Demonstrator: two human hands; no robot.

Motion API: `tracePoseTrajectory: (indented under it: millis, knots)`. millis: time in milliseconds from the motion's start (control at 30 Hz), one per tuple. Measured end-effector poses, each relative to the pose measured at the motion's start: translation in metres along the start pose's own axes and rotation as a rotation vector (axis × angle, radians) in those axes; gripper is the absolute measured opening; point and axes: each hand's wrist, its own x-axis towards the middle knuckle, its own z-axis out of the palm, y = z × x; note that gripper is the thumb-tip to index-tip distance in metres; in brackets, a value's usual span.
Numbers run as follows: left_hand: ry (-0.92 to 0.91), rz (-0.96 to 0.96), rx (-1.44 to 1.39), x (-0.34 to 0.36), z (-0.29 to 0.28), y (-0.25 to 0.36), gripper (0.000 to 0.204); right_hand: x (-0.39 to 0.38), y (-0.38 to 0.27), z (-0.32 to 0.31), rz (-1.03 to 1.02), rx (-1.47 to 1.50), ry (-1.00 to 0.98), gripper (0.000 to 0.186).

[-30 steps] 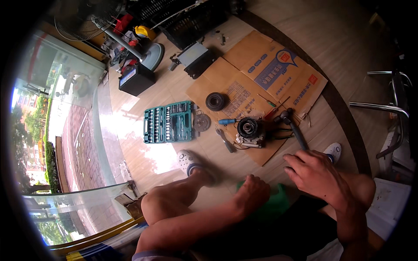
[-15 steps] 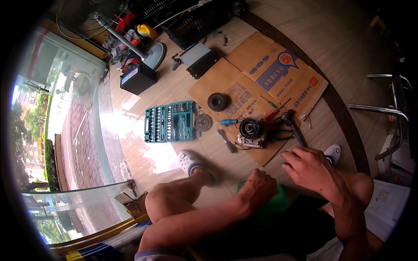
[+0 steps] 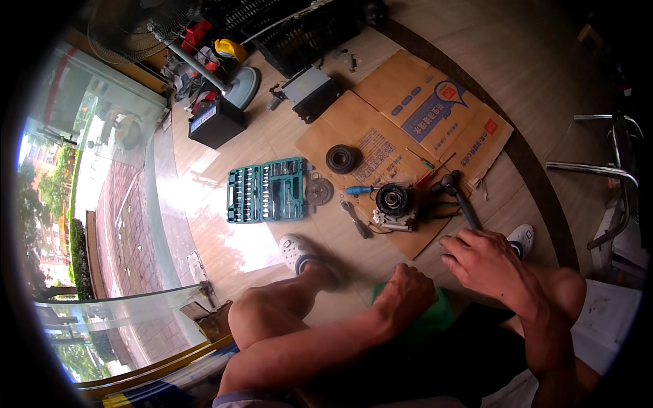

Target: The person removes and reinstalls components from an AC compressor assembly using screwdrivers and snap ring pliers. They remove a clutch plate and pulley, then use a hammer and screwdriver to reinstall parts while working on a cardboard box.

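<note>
My left hand (image 3: 406, 292) is curled into a loose fist above something green (image 3: 439, 314), with nothing sticking out of it. Close by on the right, my right hand (image 3: 484, 262) hangs with its fingers loosely bent and apart, holding nothing visible. Just beyond it lies a black hammer (image 3: 465, 204), its handle end near the knuckles but apparently apart from them. A round dark machine part with a hub (image 3: 394, 200) stands on flattened cardboard (image 3: 415, 238). Around it are a blue-handled screwdriver (image 3: 359, 191), a ratchet wrench (image 3: 356, 221), dark-handled pliers (image 3: 442, 210) and a black ring-shaped pulley (image 3: 341, 159).
A teal socket set case (image 3: 265, 191) lies open at left, beside a flat metal disc (image 3: 318, 191). Farther back are a black battery (image 3: 217, 123), a fan base (image 3: 242, 88), a grey metal box (image 3: 309, 88) and a black crate (image 3: 306, 44). A chrome-framed chair (image 3: 595, 170) stands at right.
</note>
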Motion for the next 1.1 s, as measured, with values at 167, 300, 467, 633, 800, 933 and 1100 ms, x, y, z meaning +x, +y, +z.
tracePoseTrajectory:
  millis: [167,300,467,633,800,933,1100]
  knots:
    - [-0.005,-0.015,-0.028,-0.001,0.006,0.000,0.004,0.000,0.003,0.004,0.009,-0.002,-0.015,0.027]
    - [0.018,-0.004,-0.036,0.002,0.004,0.000,0.004,0.001,0.003,0.003,-0.034,0.007,0.125,0.040]
    - [-0.005,-0.003,-0.021,0.003,0.002,-0.001,0.003,0.007,-0.006,-0.007,0.008,0.016,0.271,0.052]
    - [0.016,0.001,-0.029,0.002,0.003,0.000,0.004,0.006,0.000,-0.001,0.097,0.160,0.447,0.030]
    - [0.022,0.005,0.024,0.000,0.000,0.001,0.004,0.002,-0.008,-0.015,0.144,0.270,0.585,0.037]
    - [-0.026,-0.007,0.049,0.002,-0.002,0.002,0.011,-0.001,-0.011,-0.015,0.164,0.304,0.597,0.038]
    - [-0.030,0.017,-0.021,0.006,-0.003,0.002,0.007,-0.005,-0.007,-0.017,0.143,0.319,0.654,0.042]
